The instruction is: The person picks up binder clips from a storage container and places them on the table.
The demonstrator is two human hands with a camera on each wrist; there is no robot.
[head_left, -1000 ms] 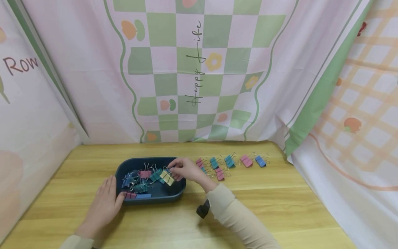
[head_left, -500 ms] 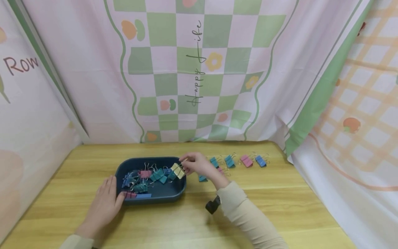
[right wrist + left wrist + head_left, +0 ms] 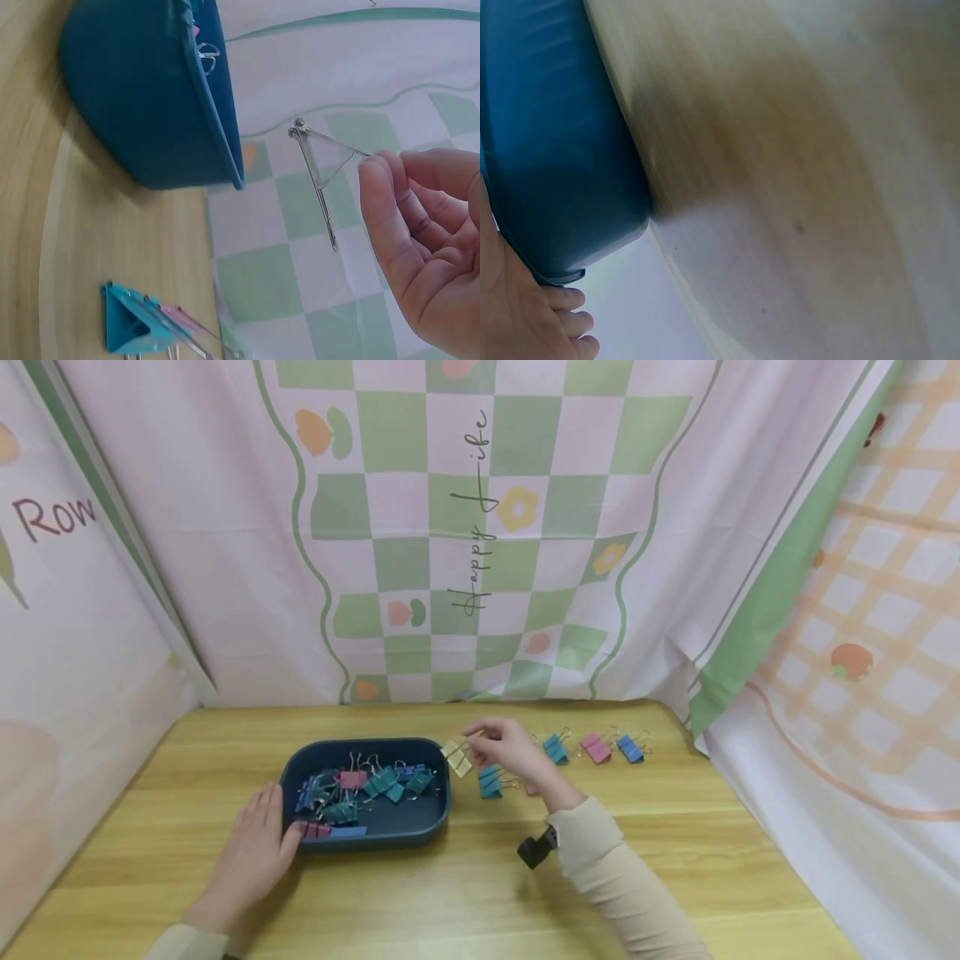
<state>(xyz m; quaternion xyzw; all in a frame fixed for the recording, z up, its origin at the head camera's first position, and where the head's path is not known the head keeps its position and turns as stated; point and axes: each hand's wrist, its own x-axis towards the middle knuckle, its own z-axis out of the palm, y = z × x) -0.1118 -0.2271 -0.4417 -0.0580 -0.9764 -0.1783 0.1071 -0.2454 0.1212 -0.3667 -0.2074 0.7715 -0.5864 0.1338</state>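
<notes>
My right hand [image 3: 513, 756] pinches a pale yellow binder clip [image 3: 456, 759] by a wire handle, just past the right rim of a dark blue tub [image 3: 405, 841]. The right wrist view shows this clip [image 3: 321, 187] edge-on, hanging from thumb and fingertips above table height. Several teal, blue and pink binder clips lie inside the tub, among them a teal clip [image 3: 384, 783]. With fingers straight, my left hand [image 3: 251, 843] rests against the tub's left end, its thumb at the rim. In the left wrist view, fingertips [image 3: 576, 324] show beside the tub's wall [image 3: 562, 150].
Right of the tub, more binder clips lie on the wooden table [image 3: 420, 902]: a teal one [image 3: 491, 782] under the right hand, then another teal [image 3: 556, 748], a pink [image 3: 597, 747] and a blue [image 3: 630, 749]. My hand partly covers others. Patterned curtains [image 3: 480, 568] enclose the table.
My right hand has lifted the yellow binder clip out of the tub and carried it right, past the rim. My left hand has stayed at the tub's left end.
</notes>
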